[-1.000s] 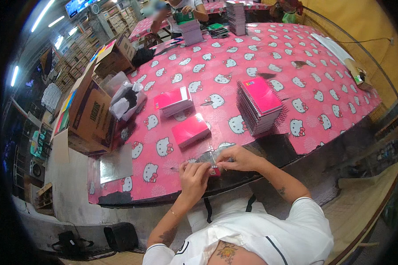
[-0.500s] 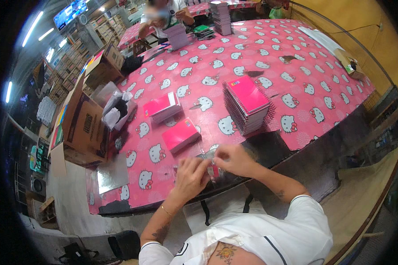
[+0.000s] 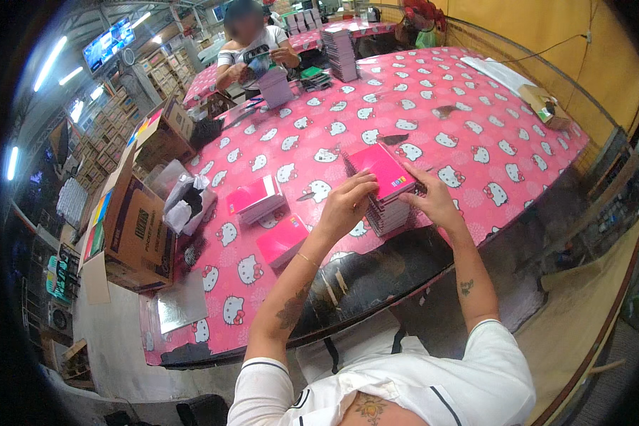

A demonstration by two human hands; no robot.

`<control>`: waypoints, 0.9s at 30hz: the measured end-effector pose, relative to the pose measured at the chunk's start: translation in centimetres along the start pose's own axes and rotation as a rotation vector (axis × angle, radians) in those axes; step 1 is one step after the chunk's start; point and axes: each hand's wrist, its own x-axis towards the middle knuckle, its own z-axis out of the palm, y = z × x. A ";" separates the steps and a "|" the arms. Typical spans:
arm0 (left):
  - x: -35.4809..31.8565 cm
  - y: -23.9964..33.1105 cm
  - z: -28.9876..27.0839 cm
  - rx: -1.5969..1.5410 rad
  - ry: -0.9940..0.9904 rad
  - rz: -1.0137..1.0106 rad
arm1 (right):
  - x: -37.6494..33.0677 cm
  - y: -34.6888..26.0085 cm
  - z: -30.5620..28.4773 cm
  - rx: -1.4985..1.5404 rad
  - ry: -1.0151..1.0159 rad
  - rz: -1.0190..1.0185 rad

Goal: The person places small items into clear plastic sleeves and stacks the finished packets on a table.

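**Left hand (image 3: 348, 204) and right hand (image 3: 437, 201) have moved from the desk (image 3: 387, 264) edge to one notebook stack (image 3: 390, 217)**

Each grip grasps one side of a single pink notebook (image 3: 382, 169), lying on top of that stack. Two shorter piles stand to its left: one farther pink pile (image 3: 255, 197), one nearer pink pile (image 3: 282, 240). Two cartons, one large (image 3: 140, 231), one behind it (image 3: 174, 128), and one co-worker (image 3: 271, 41) also show.
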 end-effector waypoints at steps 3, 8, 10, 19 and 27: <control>0.2 0.7 -0.5 0.028 -0.046 -0.011 | 0.0 -0.7 -0.4 -0.011 -0.006 0.037; -2.9 2.2 -3.8 0.386 0.020 -0.048 | -1.1 -2.5 -0.4 -0.181 0.138 -0.117; -6.8 2.4 -8.0 0.483 -0.031 -0.214 | -2.3 -4.2 -1.3 -0.258 0.286 -0.212; -18.2 3.2 -12.7 0.752 -0.240 -0.330 | -4.1 -9.9 7.7 0.099 -0.120 -0.448; -14.9 8.7 -12.5 0.286 -0.147 -0.372 | -6.8 -5.5 16.8 0.328 -0.291 0.092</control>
